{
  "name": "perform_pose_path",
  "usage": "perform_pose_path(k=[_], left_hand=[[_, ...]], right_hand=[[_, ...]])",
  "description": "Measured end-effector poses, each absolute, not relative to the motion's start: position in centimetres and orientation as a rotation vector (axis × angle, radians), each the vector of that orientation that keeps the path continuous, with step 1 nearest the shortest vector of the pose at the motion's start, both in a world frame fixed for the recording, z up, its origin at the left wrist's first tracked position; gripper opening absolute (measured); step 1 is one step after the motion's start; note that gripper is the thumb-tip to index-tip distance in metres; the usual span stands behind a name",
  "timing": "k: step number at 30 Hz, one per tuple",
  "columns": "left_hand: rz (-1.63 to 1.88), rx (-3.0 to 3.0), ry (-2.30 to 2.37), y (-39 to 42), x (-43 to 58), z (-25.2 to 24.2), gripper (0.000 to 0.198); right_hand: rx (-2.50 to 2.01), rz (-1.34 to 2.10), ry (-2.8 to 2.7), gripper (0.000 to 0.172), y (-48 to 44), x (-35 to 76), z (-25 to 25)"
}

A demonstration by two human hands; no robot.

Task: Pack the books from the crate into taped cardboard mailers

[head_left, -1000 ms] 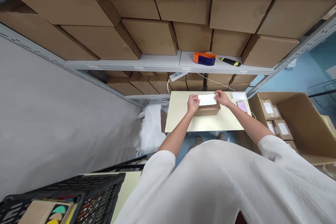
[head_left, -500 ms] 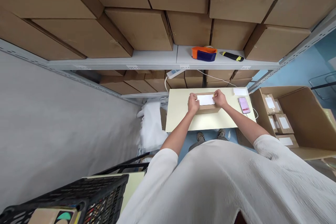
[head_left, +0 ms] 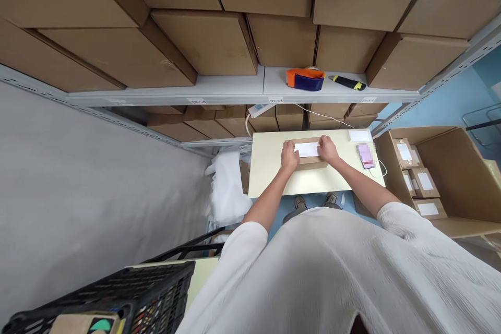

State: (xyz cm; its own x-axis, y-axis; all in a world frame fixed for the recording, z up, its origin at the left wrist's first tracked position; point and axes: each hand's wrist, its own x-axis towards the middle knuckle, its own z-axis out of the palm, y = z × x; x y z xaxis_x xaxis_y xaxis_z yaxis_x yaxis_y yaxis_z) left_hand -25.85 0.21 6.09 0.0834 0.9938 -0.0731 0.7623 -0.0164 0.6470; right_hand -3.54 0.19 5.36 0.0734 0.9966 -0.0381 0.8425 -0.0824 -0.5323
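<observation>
- Both hands have come down onto the small cardboard box (head_left: 311,165), the white label (head_left: 306,150) now flat on top.
- Half-curled at its ends: left hand (head_left: 289,157), right hand (head_left: 327,149); grip or mere pressing, cannot tell.
- Box sits mid-frame on the cream tabletop (head_left: 270,167); probably light and stiff, best taken by its long sides.

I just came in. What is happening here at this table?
A person is working at a cream table with bare hands. Their left hand and right hand both rest on a small cardboard box, on either side of a white label on its top. A phone lies on the table to the right of the box, and an open carton holding labelled boxes stands beyond the table's right edge.
</observation>
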Motion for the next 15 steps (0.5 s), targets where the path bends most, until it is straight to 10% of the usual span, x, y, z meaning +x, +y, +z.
perform_pose_path(k=[15], left_hand=[[0.387,2.359,1.311,-1.3,-28.1,5.7,0.042]], right_hand=[[-1.655,0.328,-2.573,0.073,-5.2,-4.2,4.4]])
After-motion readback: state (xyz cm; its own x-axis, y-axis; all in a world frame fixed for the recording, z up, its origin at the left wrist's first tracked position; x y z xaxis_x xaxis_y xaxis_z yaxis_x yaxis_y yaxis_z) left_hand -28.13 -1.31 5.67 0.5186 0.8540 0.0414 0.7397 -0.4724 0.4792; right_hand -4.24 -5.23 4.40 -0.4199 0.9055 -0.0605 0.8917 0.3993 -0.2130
